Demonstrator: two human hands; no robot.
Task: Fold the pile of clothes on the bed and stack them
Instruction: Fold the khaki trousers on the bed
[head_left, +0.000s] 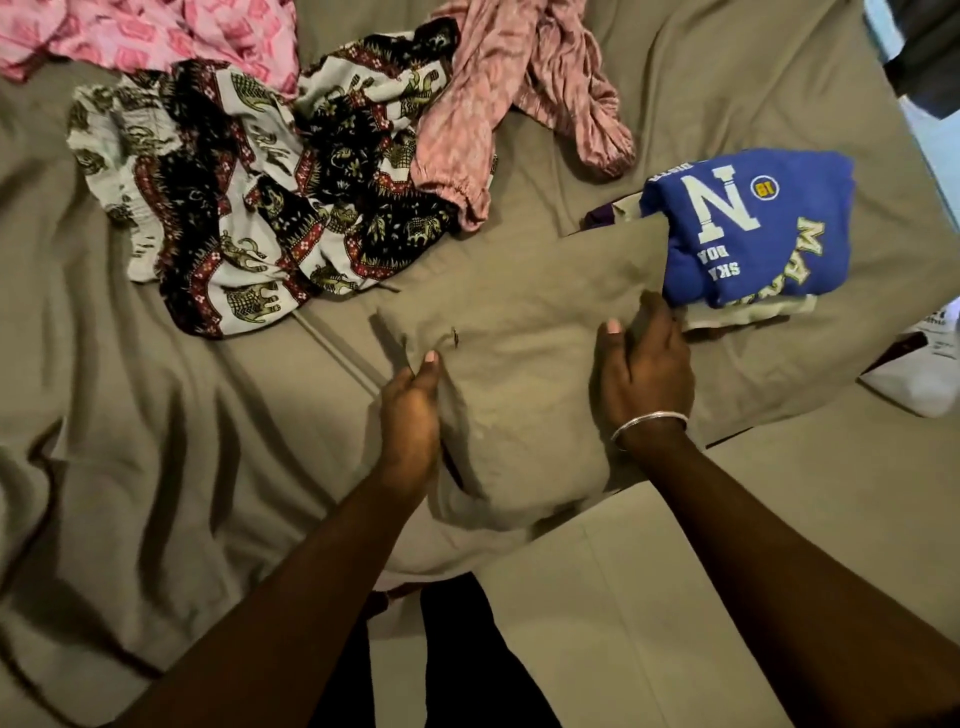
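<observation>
A taupe pillow (519, 364) lies in the middle of the bed. My left hand (410, 410) pinches its left edge, thumb on top. My right hand (644, 369), with a silver bangle on the wrist, grips its right edge beside the stack. That stack at the right has a folded blue shirt (753, 223) with a white letter N on top of a cream garment (748, 314). Unfolded clothes lie at the back: a black, white and red elephant-print piece (249, 208), a mottled pink garment (498, 88) and a bright pink patterned one (145, 31).
The bed is covered with a rumpled taupe sheet (156, 441). A white item with print (919, 379) sits at the right edge of the bed. The near edge of the bed is just in front of my legs.
</observation>
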